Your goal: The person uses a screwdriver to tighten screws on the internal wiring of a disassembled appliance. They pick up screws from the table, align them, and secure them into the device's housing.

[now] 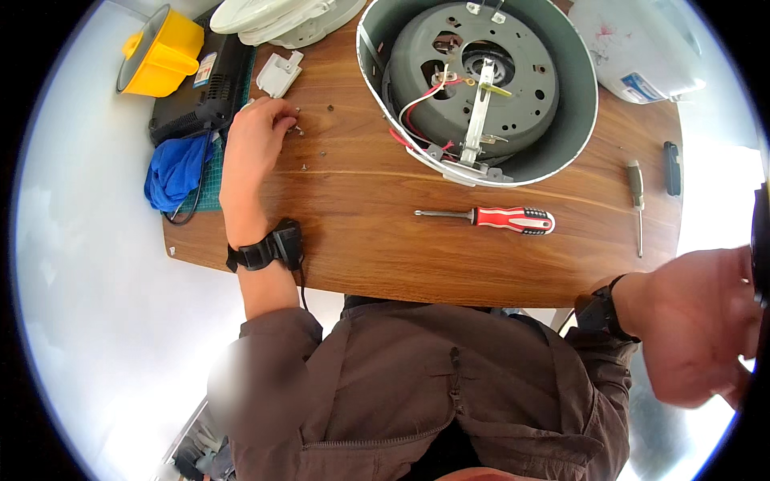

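My left hand [258,135] rests on the wooden table's left side, its fingers curled and pressed together at several small screws [298,130]. Whatever lies between the fingertips is too small to make out. Just beyond that hand is a white plastic piece [279,74]. My right hand [696,333] is raised at the far right, close to the camera; its fingers run out of the picture beside a dark object [759,240]. A round grey metal housing [370,48] stands open at the back, showing a grey drum-shaped part [521,104], wires and a white metal bracket [479,112].
A red-handled screwdriver [513,220] lies mid-table; a slimmer screwdriver [636,196] and a dark case [672,168] lie right. Around the left edge are a yellow container [172,48], a black case [216,88], blue cloth [176,172] and white cover [297,24]. A white jug [642,48] stands back right.
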Tool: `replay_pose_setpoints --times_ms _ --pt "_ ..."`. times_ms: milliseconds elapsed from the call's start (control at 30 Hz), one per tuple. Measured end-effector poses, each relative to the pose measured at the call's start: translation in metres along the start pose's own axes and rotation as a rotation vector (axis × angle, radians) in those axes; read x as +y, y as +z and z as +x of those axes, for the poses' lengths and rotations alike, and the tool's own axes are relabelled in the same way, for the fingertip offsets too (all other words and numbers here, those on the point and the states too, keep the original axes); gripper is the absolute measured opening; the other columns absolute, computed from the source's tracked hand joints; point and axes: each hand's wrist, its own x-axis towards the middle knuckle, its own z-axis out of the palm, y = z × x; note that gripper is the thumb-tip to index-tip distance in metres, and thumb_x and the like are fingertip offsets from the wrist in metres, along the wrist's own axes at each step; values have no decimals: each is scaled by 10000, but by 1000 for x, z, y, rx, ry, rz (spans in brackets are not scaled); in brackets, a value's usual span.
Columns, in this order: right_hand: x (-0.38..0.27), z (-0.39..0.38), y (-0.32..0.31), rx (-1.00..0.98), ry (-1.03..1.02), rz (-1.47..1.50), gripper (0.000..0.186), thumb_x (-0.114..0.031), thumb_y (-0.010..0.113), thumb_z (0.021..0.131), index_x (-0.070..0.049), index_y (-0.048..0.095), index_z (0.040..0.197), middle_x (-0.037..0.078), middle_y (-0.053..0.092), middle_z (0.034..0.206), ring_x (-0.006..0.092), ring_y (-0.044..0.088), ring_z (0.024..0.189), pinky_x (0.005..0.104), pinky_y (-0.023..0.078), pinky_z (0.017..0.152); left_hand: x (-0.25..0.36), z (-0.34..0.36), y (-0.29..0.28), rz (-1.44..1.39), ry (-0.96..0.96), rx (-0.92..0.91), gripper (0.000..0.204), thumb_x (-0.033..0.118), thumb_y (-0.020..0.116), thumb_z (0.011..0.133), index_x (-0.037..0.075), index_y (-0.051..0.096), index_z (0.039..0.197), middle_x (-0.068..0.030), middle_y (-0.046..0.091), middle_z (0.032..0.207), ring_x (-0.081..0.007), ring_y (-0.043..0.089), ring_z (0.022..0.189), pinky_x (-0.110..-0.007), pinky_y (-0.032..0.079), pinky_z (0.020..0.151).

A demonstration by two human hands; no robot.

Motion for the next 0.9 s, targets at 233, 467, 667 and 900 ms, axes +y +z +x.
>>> replay_pose_setpoints --times_ms 233,467,667,900 --pt "-8 -68 31 -849 413 -378 364 -162 817 742 -117 721 1091 66 644 953 271 646 847 397 519 764 -6 -4 -1 82 44 7 175 -3 701 880 -1 738 1051 -159 704 962 -317 701 861 -361 545 768" --pt "0 -134 35 -815 679 -618 430 -150 794 785 -81 684 1195 120 601 1184 339 578 1106 469 458 971 21 1 -4 -214 52 221 148 -4 686 904 28 753 1032 -135 706 963 -274 702 865 -323 539 775" --pt "6 -152 34 -812 682 -586 430 -121 809 777 -67 689 1186 110 607 1126 340 594 1071 449 473 949 34 0 -2 -831 71 286 124 -45 697 925 7 754 1023 -31 749 1003 -102 683 898 -239 543 820" --pt "-22 -133 45 -329 553 -287 506 -59 891 691 -33 668 1144 187 667 1071 308 680 893 377 580 728 52 -9 1 -1361 311 91 180 -43 728 905 0 687 1075 -78 723 967 -152 693 892 -280 563 827"
